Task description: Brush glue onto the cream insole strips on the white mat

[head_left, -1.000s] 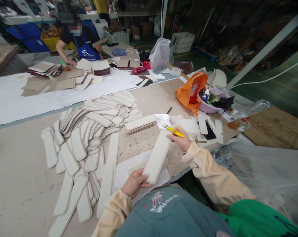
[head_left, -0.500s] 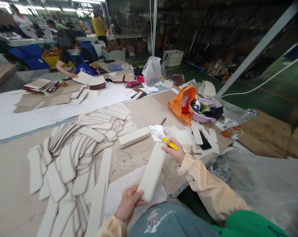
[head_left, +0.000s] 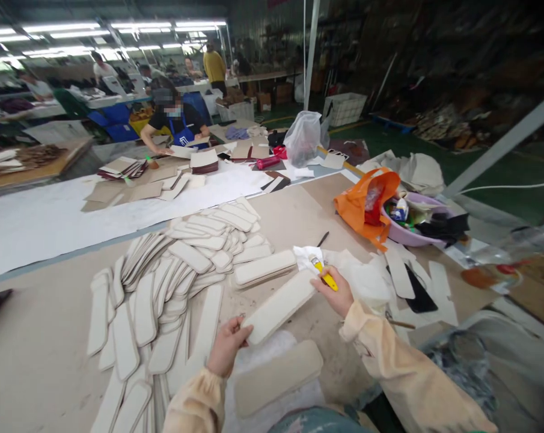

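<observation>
A pale rounded-end panel (head_left: pixel 281 305) is held tilted above the table. My left hand (head_left: pixel 229 347) pinches its near left end between thumb and fingers. My right hand (head_left: pixel 337 290) is closed on a yellow-handled brush (head_left: pixel 328 279), bristles pointing up and left, and its fingers also touch the panel's far right end. Below lies another beige rounded panel (head_left: pixel 278 379) on white paper (head_left: pixel 299 394). Left of my hands spreads a heap of similar panels (head_left: pixel 134 337), with a neat stack (head_left: pixel 265 269) just beyond the held one.
An orange bag (head_left: pixel 362 207) and a lilac basin (head_left: pixel 413 236) of odds and ends stand at the right. Near them lie scraps (head_left: pixel 400 273) and a bottle (head_left: pixel 492 273). Across the table, a person in a blue apron (head_left: pixel 181 129) handles flat pieces. A metal pole (head_left: pixel 501 144) slants at right.
The held panel has swung flatter and away from my body, both hands moving with it. The beige panel on the paper, mostly covered before, now shows. The camera view has shifted left.
</observation>
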`<state>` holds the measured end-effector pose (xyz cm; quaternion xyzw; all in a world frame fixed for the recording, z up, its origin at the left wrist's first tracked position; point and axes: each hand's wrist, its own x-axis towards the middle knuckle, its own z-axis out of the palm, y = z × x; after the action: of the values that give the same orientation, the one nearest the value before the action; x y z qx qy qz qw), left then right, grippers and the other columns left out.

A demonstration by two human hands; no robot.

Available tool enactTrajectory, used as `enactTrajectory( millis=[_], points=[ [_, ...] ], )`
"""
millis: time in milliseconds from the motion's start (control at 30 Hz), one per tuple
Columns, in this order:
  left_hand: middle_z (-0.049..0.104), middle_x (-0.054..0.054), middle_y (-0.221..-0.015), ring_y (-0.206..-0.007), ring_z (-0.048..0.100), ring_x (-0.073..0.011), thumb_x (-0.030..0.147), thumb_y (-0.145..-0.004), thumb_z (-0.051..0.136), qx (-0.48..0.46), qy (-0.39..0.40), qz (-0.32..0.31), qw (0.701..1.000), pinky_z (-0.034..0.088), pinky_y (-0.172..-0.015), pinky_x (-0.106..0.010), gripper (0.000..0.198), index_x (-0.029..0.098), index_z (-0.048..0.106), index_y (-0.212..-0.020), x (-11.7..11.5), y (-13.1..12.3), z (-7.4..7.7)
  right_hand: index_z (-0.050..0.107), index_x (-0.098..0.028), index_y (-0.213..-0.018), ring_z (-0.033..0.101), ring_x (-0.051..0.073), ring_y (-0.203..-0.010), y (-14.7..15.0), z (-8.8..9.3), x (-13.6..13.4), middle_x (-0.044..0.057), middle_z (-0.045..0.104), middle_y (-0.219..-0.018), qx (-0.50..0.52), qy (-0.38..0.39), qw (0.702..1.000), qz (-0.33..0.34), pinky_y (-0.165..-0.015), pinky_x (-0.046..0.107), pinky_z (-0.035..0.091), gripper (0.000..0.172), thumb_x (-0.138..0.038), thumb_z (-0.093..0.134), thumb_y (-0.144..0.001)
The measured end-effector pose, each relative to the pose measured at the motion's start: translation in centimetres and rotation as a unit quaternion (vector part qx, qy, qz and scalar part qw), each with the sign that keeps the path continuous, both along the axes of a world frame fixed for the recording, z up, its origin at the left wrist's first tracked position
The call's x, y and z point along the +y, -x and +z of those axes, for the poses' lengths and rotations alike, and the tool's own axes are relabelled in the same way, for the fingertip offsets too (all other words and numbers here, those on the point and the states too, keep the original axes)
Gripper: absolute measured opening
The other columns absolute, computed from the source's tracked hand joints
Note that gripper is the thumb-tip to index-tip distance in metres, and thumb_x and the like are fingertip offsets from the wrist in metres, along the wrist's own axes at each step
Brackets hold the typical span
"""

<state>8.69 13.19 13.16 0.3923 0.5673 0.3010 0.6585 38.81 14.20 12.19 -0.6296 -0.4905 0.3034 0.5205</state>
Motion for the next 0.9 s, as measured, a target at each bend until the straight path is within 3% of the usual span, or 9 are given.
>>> enactTrajectory(
  millis=[167, 267, 367, 533, 733, 900],
  points=[
    [0.056, 0.003, -0.062, -0.054, 0.05, -0.01, 0.041, -0.063, 0.065, 0.126, -0.131, 0.009, 0.983, 0.039, -0.051, -0.021, 0.034, 0.016, 0.051, -0.083, 8.9, -0.2, 0.1, 0.043, -0.023, -0.08, 0.045, 0.013, -0.055, 0.4, -1.4, 5.4, -0.005, 0.048, -0.063, -0.101, 0.007, 0.994, -0.038, -0.055, 0.025, 0.036, 0.026, -0.042, 0.059, -0.072],
    [0.051, 0.005, -0.056, -0.051, 0.048, -0.0106, 0.04, -0.064, 0.061, 0.229, -0.18, 0.01, 0.957, 0.037, -0.052, -0.023, 0.034, 0.016, 0.051, -0.086, 13.1, -0.5, -1.2, 0.043, -0.023, -0.079, 0.046, 0.014, -0.055, 0.5, -2.6, 8.3, -0.005, 0.049, -0.062, -0.138, 0.021, 0.989, -0.05, -0.056, 0.026, 0.036, 0.027, -0.046, 0.056, -0.073],
    [0.047, 0.007, -0.052, -0.049, 0.046, -0.0111, 0.038, -0.064, 0.06, 0.286, -0.189, 0.012, 0.939, 0.034, -0.053, -0.024, 0.032, 0.016, 0.052, -0.087, 15.7, -0.9, -2.7, 0.044, -0.023, -0.08, 0.048, 0.015, -0.056, 0.4, -3.9, 10.3, -0.003, 0.051, -0.064, -0.178, 0.036, 0.982, -0.053, -0.058, 0.028, 0.036, 0.029, -0.05, 0.053, -0.074],
    [0.053, 0.004, -0.059, -0.057, 0.051, -0.0138, 0.033, -0.068, 0.058, 0.368, -0.194, -0.008, 0.909, 0.033, -0.058, -0.026, 0.03, 0.017, 0.055, -0.093, 17.1, -1.0, -4.2, 0.046, -0.023, -0.082, 0.051, 0.017, -0.059, 0.3, -5.3, 11.9, -0.002, 0.055, -0.066, -0.235, 0.079, 0.967, -0.053, -0.057, 0.027, 0.034, 0.028, -0.051, 0.05, -0.076],
    [0.057, -0.002, -0.068, -0.065, 0.053, -0.0176, 0.032, -0.072, 0.055, 0.421, -0.224, -0.019, 0.879, 0.04, -0.065, -0.031, 0.03, 0.016, 0.057, -0.099, 17.0, -0.8, -5.5, 0.047, -0.023, -0.084, 0.051, 0.018, -0.06, 0.4, -5.0, 12.2, 0.001, 0.056, -0.069, -0.3, 0.142, 0.943, -0.021, -0.054, 0.027, 0.031, 0.026, -0.048, 0.05, -0.076],
    [0.051, -0.013, -0.106, -0.082, 0.054, -0.0192, 0.029, -0.075, 0.054, 0.433, -0.293, 0.022, 0.853, 0.043, -0.084, -0.038, 0.034, 0.013, 0.055, -0.105, 16.2, -0.3, -5.6, 0.049, -0.022, -0.089, 0.055, 0.023, -0.073, 0.2, -4.0, 10.7, 0.006, 0.06, -0.078, -0.325, 0.096, 0.94, -0.037, -0.062, 0.031, 0.037, 0.029, -0.048, 0.049, -0.078]
  ],
)
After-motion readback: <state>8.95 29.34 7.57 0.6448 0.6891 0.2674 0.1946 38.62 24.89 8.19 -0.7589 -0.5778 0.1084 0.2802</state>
